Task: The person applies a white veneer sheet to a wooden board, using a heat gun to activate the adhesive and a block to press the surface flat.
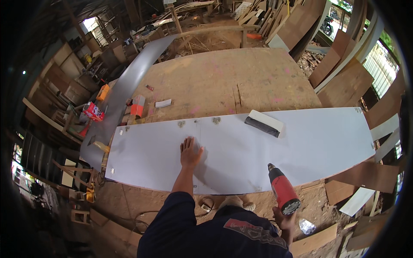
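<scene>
My left hand (189, 153) lies flat with fingers apart on a long white laminated panel (327, 142) fitted with small metal hinges (216, 121). My right hand (284, 218) grips a red and black heat gun (282, 189), its metal nozzle pointed toward the panel over the near part of it, right of my left hand. Near the panel's far edge rests a white and black block (263, 123). The panel lies on a wide, stained wooden worktable (258, 73).
A long grey sheet (146, 56) runs along the table's left side, with orange and red items (94, 111) on it. A small white piece (163, 103) and an orange-handled tool (137, 105) lie beyond the panel. Boards (335, 64) lean at the right; offcuts and cords lie on the dirt floor (124, 202).
</scene>
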Motion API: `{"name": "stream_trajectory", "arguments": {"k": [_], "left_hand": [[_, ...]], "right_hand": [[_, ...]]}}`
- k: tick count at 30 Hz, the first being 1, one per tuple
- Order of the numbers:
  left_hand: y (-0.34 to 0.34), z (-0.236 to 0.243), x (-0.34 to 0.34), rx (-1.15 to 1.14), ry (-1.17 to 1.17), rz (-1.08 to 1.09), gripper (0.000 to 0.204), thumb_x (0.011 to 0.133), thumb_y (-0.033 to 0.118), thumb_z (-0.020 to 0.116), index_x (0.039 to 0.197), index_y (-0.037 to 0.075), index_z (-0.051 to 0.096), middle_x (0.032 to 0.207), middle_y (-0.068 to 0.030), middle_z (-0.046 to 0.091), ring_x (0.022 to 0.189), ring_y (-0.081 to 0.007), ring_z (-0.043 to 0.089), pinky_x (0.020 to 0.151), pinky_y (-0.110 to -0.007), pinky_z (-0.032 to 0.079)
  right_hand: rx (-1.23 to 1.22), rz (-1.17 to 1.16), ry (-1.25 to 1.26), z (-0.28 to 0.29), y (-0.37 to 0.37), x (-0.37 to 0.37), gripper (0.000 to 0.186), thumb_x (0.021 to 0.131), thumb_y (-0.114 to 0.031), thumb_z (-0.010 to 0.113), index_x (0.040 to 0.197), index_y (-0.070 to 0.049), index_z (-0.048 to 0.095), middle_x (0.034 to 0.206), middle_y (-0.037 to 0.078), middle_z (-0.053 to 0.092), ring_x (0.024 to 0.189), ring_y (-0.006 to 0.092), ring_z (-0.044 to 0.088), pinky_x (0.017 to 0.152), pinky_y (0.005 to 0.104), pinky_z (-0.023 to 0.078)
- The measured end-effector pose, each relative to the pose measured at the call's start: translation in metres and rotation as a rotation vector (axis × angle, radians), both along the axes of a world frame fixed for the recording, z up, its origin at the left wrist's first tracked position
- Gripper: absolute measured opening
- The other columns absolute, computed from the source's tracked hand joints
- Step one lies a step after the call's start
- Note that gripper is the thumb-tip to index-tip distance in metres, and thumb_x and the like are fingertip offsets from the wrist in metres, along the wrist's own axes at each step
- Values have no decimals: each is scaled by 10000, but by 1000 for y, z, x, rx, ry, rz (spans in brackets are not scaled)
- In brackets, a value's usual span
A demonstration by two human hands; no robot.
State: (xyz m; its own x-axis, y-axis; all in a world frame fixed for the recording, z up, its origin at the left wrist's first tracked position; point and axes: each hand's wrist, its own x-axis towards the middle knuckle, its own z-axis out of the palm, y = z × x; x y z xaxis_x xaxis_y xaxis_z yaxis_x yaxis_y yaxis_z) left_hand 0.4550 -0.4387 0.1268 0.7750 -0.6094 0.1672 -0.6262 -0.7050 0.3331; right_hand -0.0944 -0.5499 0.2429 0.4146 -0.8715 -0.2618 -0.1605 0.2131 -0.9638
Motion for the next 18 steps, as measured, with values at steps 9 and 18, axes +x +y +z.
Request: {"name": "stream_trajectory", "arguments": {"k": [9,18], "left_hand": [[0,2,2,-7,-24,-14,837,1001,564,630,1653,75,436,1752,-156,367,1646,-315,273,1367,-479,162],[0,11,-8,11,-15,8,807,997,532,649,1631,68,462,1727,-166,402,1632,-323,307,1356,-491,189]], "right_hand": [[-37,-3,6,14,-10,0,622,852,-77,809,1407,1,538,863,66,672,626,147,649,558,313,535],[-100,14,-88,-13,-11,1,689,858,-134,876,1433,15,527,1030,94,690,835,150,671,700,319,566]]}}
